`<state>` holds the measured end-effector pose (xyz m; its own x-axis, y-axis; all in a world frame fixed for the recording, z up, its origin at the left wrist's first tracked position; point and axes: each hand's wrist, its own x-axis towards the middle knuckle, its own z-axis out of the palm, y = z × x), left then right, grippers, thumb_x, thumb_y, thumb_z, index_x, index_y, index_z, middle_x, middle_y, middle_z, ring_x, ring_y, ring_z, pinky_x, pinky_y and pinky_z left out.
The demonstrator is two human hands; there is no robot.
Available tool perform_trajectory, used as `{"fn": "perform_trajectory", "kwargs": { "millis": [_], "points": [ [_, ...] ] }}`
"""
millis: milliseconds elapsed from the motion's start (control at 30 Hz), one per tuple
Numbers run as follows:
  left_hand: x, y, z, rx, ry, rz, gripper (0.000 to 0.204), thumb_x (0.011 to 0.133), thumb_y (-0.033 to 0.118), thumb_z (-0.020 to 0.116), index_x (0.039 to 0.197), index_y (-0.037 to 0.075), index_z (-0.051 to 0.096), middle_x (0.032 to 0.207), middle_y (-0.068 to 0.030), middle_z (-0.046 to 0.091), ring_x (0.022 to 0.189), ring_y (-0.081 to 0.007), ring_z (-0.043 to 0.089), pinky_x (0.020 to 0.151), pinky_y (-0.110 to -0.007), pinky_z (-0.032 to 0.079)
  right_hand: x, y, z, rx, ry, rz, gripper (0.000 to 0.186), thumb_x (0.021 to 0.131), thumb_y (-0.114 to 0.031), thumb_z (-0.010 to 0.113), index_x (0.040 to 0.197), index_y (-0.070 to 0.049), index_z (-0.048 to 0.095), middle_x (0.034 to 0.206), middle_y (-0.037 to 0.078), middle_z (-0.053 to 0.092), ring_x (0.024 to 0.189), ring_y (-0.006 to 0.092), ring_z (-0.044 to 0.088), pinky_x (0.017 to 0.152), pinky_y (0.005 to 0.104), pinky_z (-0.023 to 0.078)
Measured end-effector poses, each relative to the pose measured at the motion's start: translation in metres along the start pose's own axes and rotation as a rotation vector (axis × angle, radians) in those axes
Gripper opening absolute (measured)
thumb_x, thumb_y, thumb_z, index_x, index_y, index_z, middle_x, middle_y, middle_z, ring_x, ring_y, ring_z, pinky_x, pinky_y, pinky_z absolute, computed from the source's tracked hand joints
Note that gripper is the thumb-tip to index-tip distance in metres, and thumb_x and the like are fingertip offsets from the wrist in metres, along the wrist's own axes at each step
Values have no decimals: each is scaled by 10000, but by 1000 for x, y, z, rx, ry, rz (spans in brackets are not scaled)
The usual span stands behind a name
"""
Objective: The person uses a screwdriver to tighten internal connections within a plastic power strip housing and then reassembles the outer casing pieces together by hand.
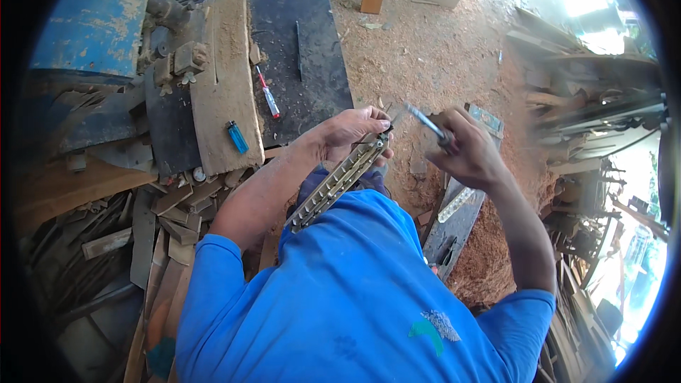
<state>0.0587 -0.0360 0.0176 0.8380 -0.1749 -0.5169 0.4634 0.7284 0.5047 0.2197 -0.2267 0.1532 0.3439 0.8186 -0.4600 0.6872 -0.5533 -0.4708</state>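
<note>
My left hand (355, 130) is closed around the upper end of a long, ribbed, beige-gold strip (332, 188), fingers and thumb pinching near its tip. The strip slants down toward my blue shirt, and its lower end lies against it. Thin wire-like bits stick out by the left fingertips. To the right, my right hand (468, 147) is closed on a slim, rod-shaped tool (424, 122) with a pale shaft and a darker grip. Its pale end points toward the left fingertips, with a small gap between. Blur hides what kind of tool it is.
A dark tabletop (312, 0) at upper left carries a sawdust-covered wooden board (225, 50), a red-and-clear screwdriver (268, 92), a blue lighter (237, 137) and a thin dark blade (299, 51). Scrap wood (106, 242) is heaped at left. A grey plank (464, 223) bears a perforated strip (456, 204).
</note>
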Motion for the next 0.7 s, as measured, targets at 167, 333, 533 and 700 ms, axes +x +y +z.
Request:
{"fn": "perform_trajectory", "kwargs": {
  "millis": [167,333,533,700],
  "points": [
    [17,-20,10,-129,-178,-118,343,1055,235,507,1315,33,406,1065,-203,662,878,-310,723,709,-474,638,30,17,57,102,234,-393,482,662,-214,898,999,-55,593,1124,151,666,1043,311,633,848,384,517],
    [34,-29,12,-151,-195,-136,326,1035,195,482,1305,13,475,1158,-196,634,903,-307,710,764,-571,626,20,13,72,435,-52,-38,391,744,-224,853,976,-31,606,787,72,633,780,201,635,739,361,496],
    [22,-2,14,295,234,-186,371,1070,302,457,1300,14,496,1177,-195,608,946,-279,679,780,-416,595,16,54,87,595,14,-21,406,756,-226,845,1013,-4,623,750,46,624,686,153,606,633,320,491],
    [-98,49,49,990,630,840,241,1044,209,551,1159,3,601,917,-69,633,808,-113,617,707,-263,504,-6,68,87,1153,254,99,356,806,-244,867,902,-76,569,719,15,605,609,100,599,530,260,479]
  ]
}}
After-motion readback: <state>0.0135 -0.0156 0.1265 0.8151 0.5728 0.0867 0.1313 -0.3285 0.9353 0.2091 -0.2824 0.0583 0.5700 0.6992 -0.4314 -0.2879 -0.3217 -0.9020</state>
